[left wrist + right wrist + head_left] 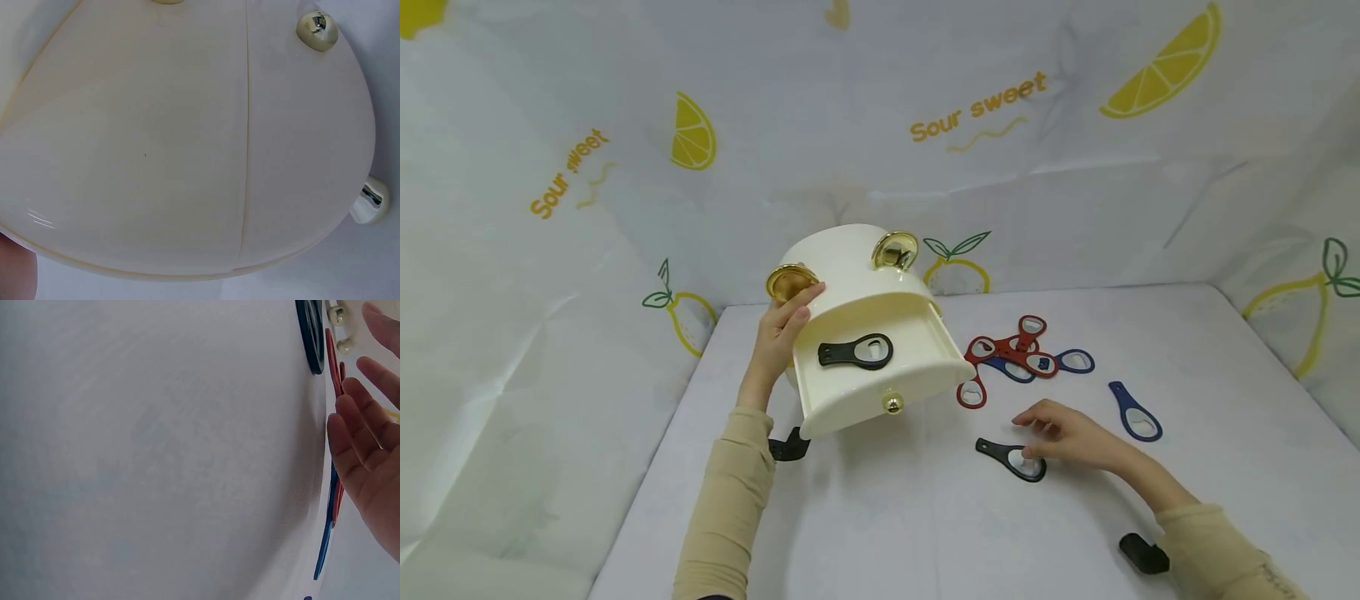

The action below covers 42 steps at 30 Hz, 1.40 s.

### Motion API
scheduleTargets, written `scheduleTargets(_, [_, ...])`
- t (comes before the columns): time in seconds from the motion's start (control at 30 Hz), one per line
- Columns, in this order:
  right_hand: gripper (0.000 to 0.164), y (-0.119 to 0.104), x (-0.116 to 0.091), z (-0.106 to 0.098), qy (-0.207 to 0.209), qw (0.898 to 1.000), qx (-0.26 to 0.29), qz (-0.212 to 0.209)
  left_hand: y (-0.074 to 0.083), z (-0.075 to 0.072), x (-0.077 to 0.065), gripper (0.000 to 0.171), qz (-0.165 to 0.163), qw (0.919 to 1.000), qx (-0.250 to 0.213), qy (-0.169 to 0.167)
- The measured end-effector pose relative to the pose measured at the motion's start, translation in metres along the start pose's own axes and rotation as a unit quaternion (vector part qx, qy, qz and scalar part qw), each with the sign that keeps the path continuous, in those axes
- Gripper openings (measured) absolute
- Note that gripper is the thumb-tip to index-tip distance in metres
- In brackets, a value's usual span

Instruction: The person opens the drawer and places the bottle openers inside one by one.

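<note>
Apparently to present its open white drawer (850, 408), the left hand (780, 329) grips a tilted, glossy white, gold-footed plastic box (850, 254); a black paddle-shaped bottle opener (850, 353) lies inside. The right hand (1067, 437), fingers (357, 425) relaxed and empty, hangs by a matching opener (1000, 452) on the white tabletop (887, 517).

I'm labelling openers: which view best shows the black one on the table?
The head view: nearly all of the black opener shows from above. The right wrist's shows it nearly edgewise, cut at the top; the left wrist's lacks it.
</note>
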State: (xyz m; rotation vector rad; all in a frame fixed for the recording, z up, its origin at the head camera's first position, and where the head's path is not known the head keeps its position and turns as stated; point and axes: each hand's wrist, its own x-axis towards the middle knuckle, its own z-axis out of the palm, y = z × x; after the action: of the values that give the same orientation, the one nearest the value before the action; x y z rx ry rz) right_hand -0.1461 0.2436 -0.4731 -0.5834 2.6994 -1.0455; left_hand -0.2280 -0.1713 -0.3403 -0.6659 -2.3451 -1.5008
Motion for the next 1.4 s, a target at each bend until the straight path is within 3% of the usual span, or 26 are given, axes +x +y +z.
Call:
scheduleTargets(0.17, [0.051,-0.001,-0.004,0.003,-0.031,0.998,-0.047,0.016,-0.002,0.000,0.001,0.035,-0.006,1.0000,-0.006,-0.001])
scheduleTargets(0.37, [0.056,-0.001,-0.009,0.008,-0.026,0.997,-0.075,-0.003,-0.002,0.000,0.001,0.034,-0.004,1.0000,0.000,0.001])
scheduleTargets(0.7, [0.042,0.001,-0.009,0.010,-0.016,0.995,-0.090,-0.039,-0.002,-0.001,-0.001,0.035,-0.013,0.9999,0.007,-0.002])
scheduleTargets(0.93, [0.040,-0.001,-0.010,0.009,-0.016,0.995,-0.093,-0.039,-0.041,0.001,0.005,0.045,0.012,0.9998,-0.009,0.010])
scheduleTargets(1.1, [0.040,0.000,-0.013,0.006,-0.012,0.995,-0.089,-0.042,-0.040,0.001,0.006,0.035,0.009,0.9998,-0.016,0.005])
scheduleTargets(1.4, [0.040,-0.001,-0.014,-0.001,0.007,0.997,-0.069,-0.043,-0.042,0.001,0.007,0.035,0.018,0.9996,-0.020,0.005])
